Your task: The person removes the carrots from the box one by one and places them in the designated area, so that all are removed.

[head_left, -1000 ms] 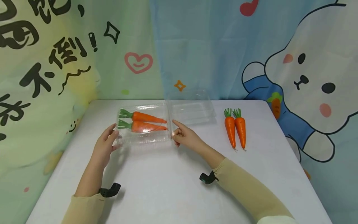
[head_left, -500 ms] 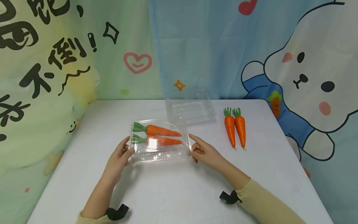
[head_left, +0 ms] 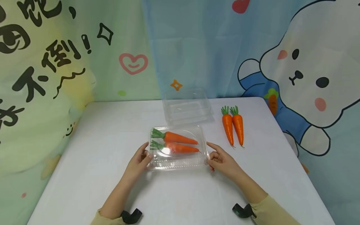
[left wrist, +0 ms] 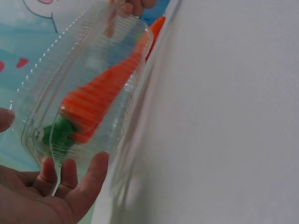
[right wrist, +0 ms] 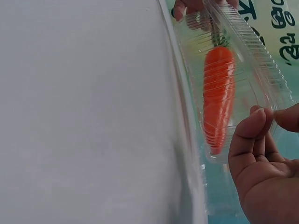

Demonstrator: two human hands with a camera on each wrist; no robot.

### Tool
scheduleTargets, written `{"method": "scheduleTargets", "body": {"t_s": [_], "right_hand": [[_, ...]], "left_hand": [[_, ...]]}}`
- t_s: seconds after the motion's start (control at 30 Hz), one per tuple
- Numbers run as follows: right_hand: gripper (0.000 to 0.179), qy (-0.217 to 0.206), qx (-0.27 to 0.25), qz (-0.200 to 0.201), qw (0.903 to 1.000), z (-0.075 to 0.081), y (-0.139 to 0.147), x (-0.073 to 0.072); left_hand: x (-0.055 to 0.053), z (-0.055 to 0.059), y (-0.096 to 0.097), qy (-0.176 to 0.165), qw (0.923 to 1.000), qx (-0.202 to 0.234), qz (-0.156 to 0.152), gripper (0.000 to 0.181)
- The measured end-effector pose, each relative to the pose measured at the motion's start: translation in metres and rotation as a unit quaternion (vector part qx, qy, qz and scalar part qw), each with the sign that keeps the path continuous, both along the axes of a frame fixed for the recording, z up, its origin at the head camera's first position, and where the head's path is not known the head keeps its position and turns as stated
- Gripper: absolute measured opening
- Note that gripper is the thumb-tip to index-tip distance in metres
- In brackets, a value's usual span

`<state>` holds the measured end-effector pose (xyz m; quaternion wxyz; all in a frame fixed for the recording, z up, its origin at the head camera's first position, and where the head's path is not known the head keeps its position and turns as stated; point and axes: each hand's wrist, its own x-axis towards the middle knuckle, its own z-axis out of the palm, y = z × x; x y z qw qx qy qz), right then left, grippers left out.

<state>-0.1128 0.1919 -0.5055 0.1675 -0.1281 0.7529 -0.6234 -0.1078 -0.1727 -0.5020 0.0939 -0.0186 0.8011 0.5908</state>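
Note:
A clear plastic clamshell box [head_left: 177,164], lid down, lies between my hands at mid-table. Inside it, one carrot [head_left: 180,138] lies above another carrot [head_left: 182,148], green tops to the left and tips to the right. My left hand [head_left: 137,162] grips the box's left end, thumb on the upper side and fingers below. At the opposite end my right hand [head_left: 223,161] pinches the edge between thumb and fingers. In the left wrist view the ribbed box wall [left wrist: 42,100] rests by the fingertips; the right wrist view shows the thumb and fingers at the rim.
Behind the held box stands a second clear plastic container [head_left: 187,109]. Two more carrots, a left one [head_left: 228,129] and a right one [head_left: 238,128], lie side by side at the right. A printed cloth [head_left: 191,47] hangs behind the white table [head_left: 267,150].
Both hands have brought the box with two carrots from the back left toward the front and right. The right hand has gone from beside the box to gripping its end.

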Motion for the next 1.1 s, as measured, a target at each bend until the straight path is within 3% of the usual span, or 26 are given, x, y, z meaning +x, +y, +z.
{"method": "scheduleTargets", "body": {"t_s": [0.2, 0.63, 0.93, 1.1], "right_hand": [[0.066, 0.009, -0.027, -0.006, 0.9996, -0.012, 0.011, 0.007], [0.065, -0.011, -0.127, 0.035, 0.9912, -0.031, 0.02, 0.01], [0.064, -0.086, -0.272, 0.068, 0.956, -0.032, 0.022, 0.008], [0.066, -0.121, -0.328, 0.084, 0.9332, -0.036, 0.021, 0.008]], "left_hand": [[-0.003, -0.007, 0.009, 0.016, 0.9996, -0.009, -0.02, 0.062], [-0.001, -0.013, 0.012, 0.007, 0.9995, -0.021, -0.022, 0.059], [-0.004, -0.022, 0.007, -0.035, 0.9981, 0.051, -0.003, 0.043], [-0.004, -0.026, 0.007, -0.029, 0.9982, 0.052, 0.0, 0.043]]}}
